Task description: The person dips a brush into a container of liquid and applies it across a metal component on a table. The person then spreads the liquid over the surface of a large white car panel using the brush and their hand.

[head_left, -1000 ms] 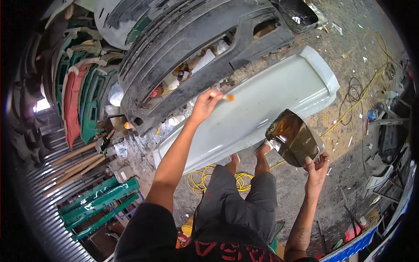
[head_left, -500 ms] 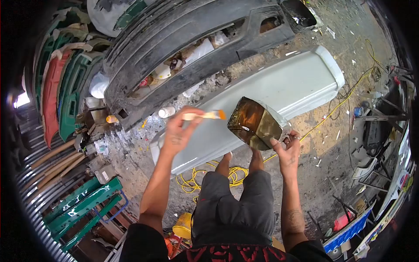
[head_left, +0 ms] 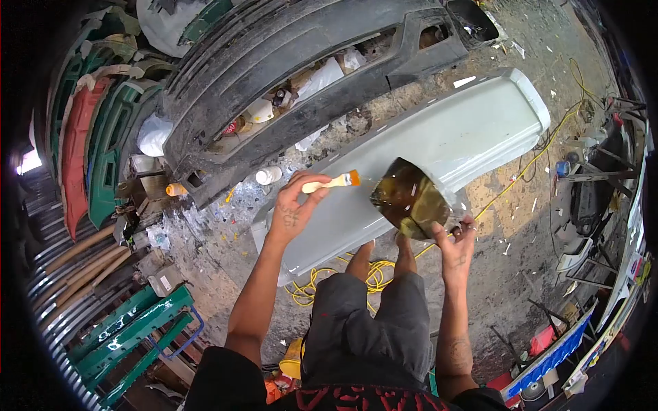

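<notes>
Pinched in my left hand (head_left: 296, 207) is a paintbrush (head_left: 332, 183) with a pale handle and orange-brown bristles pointing right. My right hand (head_left: 455, 245) grips the lower right edge of a cut-open container (head_left: 404, 195), tilted so its dark, glossy amber inside faces me. Brush and container are apart, a small gap between them. Beneath both lies a long pale grey moulded panel (head_left: 466, 127), running diagonally across the floor. A white bottle (head_left: 269, 175) stands near the brush hand, beyond the panel's edge.
A large black bumper-like mould (head_left: 288, 61) lies beyond the panel, with scraps inside it. Red (head_left: 83, 154) and green moulds lean at the left. A yellow cord (head_left: 504, 192) snakes over the floor around my feet. A yellow bucket (head_left: 293, 357) sits beside my left leg.
Both hands have shifted slightly right in view. The brush has turned so its bristles tip slightly upward. The container has rotated and its inside looks darker.
</notes>
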Motion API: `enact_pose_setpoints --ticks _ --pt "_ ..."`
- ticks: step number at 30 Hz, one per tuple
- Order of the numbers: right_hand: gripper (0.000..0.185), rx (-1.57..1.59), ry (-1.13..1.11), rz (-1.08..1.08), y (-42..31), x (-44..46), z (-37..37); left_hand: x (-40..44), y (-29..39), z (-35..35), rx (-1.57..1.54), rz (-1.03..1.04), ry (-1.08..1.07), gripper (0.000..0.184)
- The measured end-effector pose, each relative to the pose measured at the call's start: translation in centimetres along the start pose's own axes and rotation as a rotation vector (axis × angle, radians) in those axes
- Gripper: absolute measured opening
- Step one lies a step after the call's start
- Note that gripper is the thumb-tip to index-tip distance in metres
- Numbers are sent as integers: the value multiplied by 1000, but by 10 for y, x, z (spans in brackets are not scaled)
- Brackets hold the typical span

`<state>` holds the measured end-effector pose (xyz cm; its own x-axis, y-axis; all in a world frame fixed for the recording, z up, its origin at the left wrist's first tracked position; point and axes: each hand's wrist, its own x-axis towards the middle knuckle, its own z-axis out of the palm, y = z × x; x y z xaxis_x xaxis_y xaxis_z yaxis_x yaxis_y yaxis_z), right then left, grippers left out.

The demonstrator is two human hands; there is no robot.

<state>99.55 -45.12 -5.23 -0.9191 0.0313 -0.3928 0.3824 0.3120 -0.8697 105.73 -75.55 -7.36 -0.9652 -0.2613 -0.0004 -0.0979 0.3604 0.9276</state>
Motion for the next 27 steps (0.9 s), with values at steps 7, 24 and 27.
enact_pose_setpoints --ticks 7,24,27 --pt "50 123 3 70 24 -6 -34 -52 -70 -26 172 -181 110 13" --pt "54 284 240 123 33 -39 -87 168 -59 81 260 65 -386 31" --pt "52 287 238 124 37 -37 -92 146 -62 66 135 87 -319 25"
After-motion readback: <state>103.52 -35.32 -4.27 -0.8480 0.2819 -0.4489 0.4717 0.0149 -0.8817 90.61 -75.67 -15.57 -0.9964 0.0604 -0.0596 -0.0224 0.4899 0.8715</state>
